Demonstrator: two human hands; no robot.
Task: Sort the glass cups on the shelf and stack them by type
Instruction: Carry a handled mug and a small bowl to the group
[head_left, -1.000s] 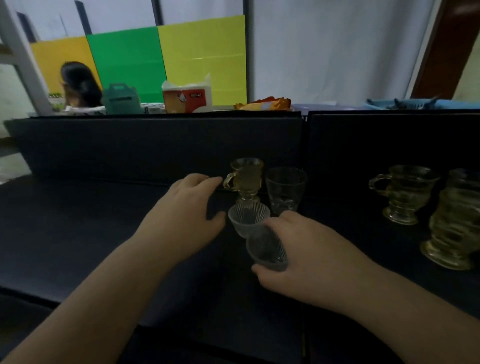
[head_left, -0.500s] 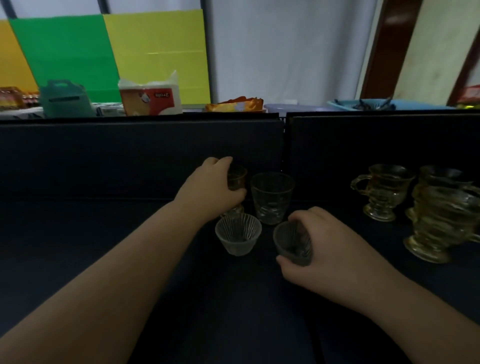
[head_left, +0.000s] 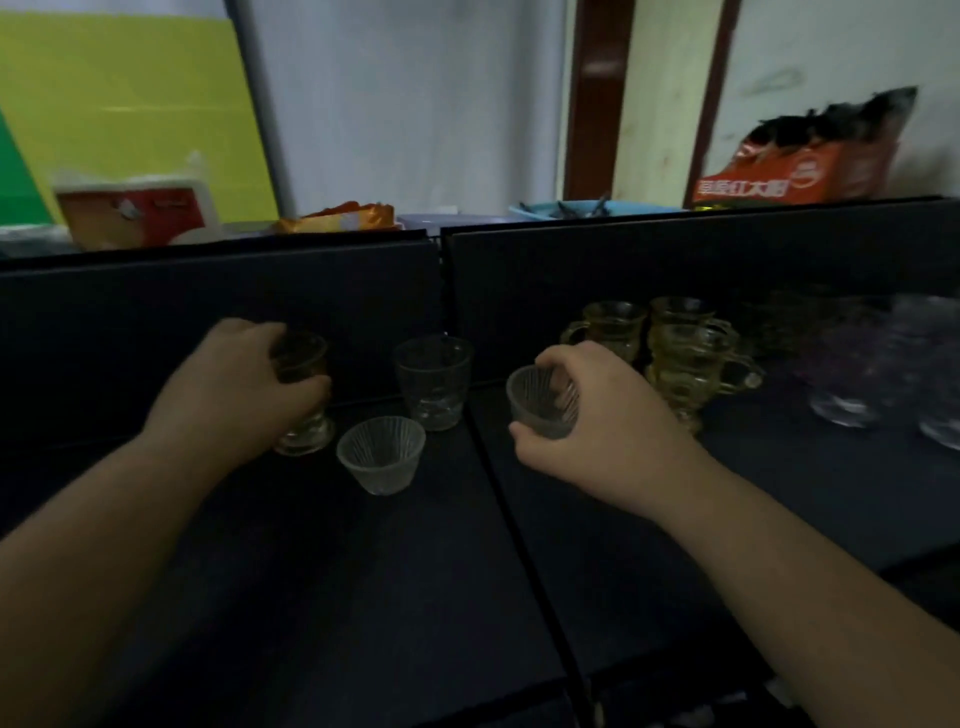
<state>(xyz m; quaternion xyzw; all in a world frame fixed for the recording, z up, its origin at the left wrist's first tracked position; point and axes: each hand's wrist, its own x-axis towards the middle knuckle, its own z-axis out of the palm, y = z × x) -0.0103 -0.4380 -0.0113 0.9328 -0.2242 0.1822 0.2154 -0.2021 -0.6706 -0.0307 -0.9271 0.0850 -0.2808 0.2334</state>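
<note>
Moved since half a second ago: right hand (head_left: 597, 410), gripping a small ribbed clear glass cup (head_left: 543, 400), now sits further right, beside the amber handled glass mugs (head_left: 691, 364) at centre right; more cups show at the right edge. Left hand (head_left: 244, 389) is closed lower around an amber footed glass cup (head_left: 304, 395), centre left, foot on the dark shelf surface (head_left: 363, 571). Unmoved: second ribbed clear glass cup (head_left: 381, 454), centre, free, just right of the footed cup; plain clear glass tumbler (head_left: 434, 382) behind it, near the dark back panel (head_left: 208, 312). Blurred clear glasses (head_left: 883, 374), far right. Open room: broad bare shelf in the lower frame, split by a seam (head_left: 519, 545).
</note>
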